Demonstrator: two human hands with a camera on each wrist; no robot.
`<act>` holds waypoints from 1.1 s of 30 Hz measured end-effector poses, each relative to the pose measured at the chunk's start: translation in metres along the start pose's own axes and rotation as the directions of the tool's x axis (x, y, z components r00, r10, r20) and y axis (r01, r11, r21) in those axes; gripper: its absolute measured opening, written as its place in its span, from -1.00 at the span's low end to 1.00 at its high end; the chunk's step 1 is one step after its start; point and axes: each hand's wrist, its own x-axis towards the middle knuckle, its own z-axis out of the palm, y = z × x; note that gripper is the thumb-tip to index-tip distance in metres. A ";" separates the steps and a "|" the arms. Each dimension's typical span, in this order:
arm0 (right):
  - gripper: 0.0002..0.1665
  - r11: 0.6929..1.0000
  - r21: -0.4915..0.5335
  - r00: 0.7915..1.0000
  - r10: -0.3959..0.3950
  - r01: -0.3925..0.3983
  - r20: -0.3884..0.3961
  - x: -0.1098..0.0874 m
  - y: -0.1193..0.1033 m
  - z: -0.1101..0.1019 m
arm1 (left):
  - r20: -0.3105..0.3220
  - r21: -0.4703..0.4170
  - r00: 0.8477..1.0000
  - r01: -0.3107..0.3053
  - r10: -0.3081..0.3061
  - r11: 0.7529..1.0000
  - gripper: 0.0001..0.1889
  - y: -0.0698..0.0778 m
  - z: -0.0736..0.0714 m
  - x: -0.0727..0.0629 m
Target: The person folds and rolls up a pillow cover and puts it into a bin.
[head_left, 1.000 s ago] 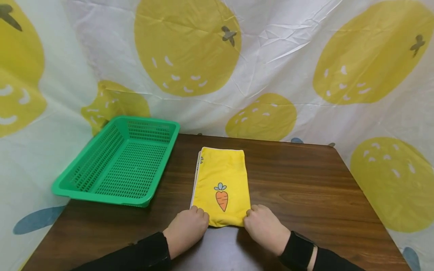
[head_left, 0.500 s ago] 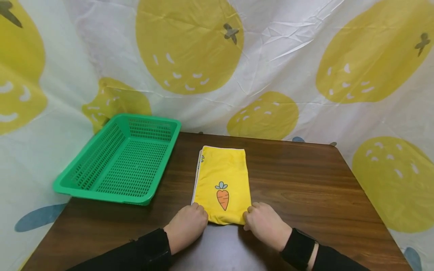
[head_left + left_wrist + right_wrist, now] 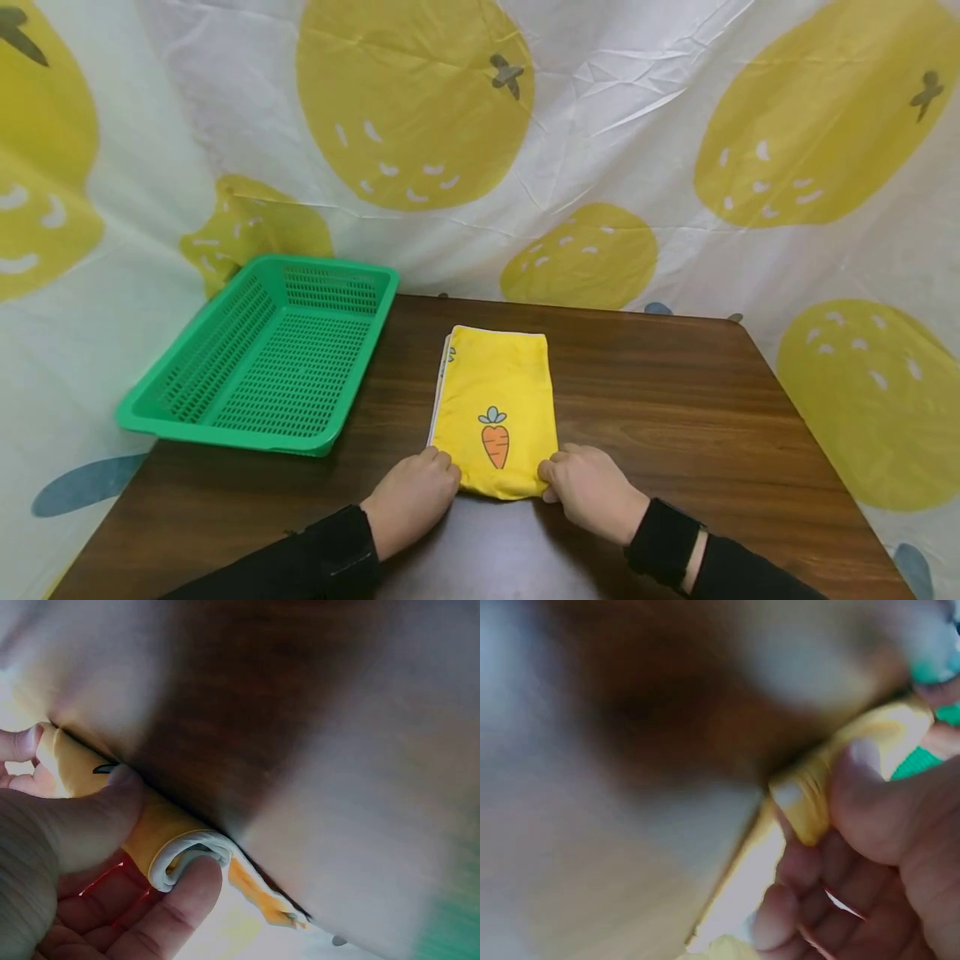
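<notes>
A folded yellow cloth (image 3: 517, 392) with a white edge and a printed carrot lies on the brown table, its near end turned up into a roll. My left hand (image 3: 415, 502) grips the near left corner, and my right hand (image 3: 594, 492) pinches the near right corner. In the left wrist view the rolled end of the cloth (image 3: 176, 836) shows its pale spiral of layers, with the thumb on top and fingers curled beneath. The right wrist view has the right thumb pressing the bunched cloth (image 3: 806, 799) against curled fingers.
A green plastic basket (image 3: 330, 417) with slotted walls stands at the left on the table (image 3: 660, 400). Behind the table hangs a white sheet (image 3: 420, 250) printed with yellow fruit, which also runs along both sides.
The cloth has shifted slightly to the right between my hands. My right hand has moved a little right and away from me, while both hands keep hold of the near corners.
</notes>
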 end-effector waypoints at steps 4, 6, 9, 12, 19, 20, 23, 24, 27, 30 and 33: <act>-0.75 0.984 0.152 0.983 0.067 -0.093 0.173 0.010 0.005 -0.010 | -0.005 -0.026 1.000 0.011 -0.011 1.000 -0.91 0.001 -0.001 -0.001; -0.78 0.956 0.228 0.955 0.121 -0.186 0.272 0.017 0.008 -0.013 | -0.005 -0.039 1.000 0.015 -0.015 0.999 -0.91 0.001 -0.001 -0.002; -0.78 0.909 0.283 0.899 0.178 -0.307 0.401 0.027 0.014 -0.016 | 0.002 -0.069 1.000 0.026 -0.026 0.997 -0.91 0.001 -0.003 -0.002; -0.70 0.888 0.277 0.854 0.204 -0.367 0.478 0.036 0.021 -0.017 | 0.012 -0.111 0.999 0.045 -0.044 0.993 -0.90 0.001 -0.003 -0.003; -0.58 0.869 0.213 0.805 0.287 -0.447 0.519 0.047 0.028 -0.016 | -0.004 -0.143 0.999 0.050 -0.051 0.988 -0.90 -0.002 -0.002 -0.003; -0.57 0.868 0.211 0.805 0.291 -0.449 0.517 0.048 0.029 -0.016 | -0.015 -0.150 0.998 0.051 -0.054 0.987 -0.90 -0.002 -0.002 -0.003; -0.57 0.864 0.220 0.809 0.294 -0.453 0.508 0.048 0.030 -0.015 | -0.051 -0.193 0.996 0.066 -0.077 0.979 -0.91 -0.005 -0.001 -0.002; -0.58 0.861 0.227 0.811 0.295 -0.455 0.506 0.048 0.030 -0.015 | -0.058 -0.216 0.994 0.075 -0.089 0.974 -0.90 -0.006 -0.001 -0.002; -0.60 0.848 0.243 0.807 0.304 -0.472 0.507 0.047 0.030 -0.015 | -0.045 -0.292 0.991 0.105 -0.123 0.951 -0.90 -0.009 -0.001 0.000; -0.62 0.843 0.242 0.801 0.311 -0.481 0.511 0.046 0.029 -0.014 | 0.009 -0.343 0.989 0.139 -0.145 0.929 -0.91 -0.012 -0.001 0.002; -0.62 0.847 0.228 0.801 0.317 -0.480 0.508 0.046 0.029 -0.014 | 0.054 -0.377 0.984 0.177 -0.170 0.909 -0.88 -0.015 -0.001 0.006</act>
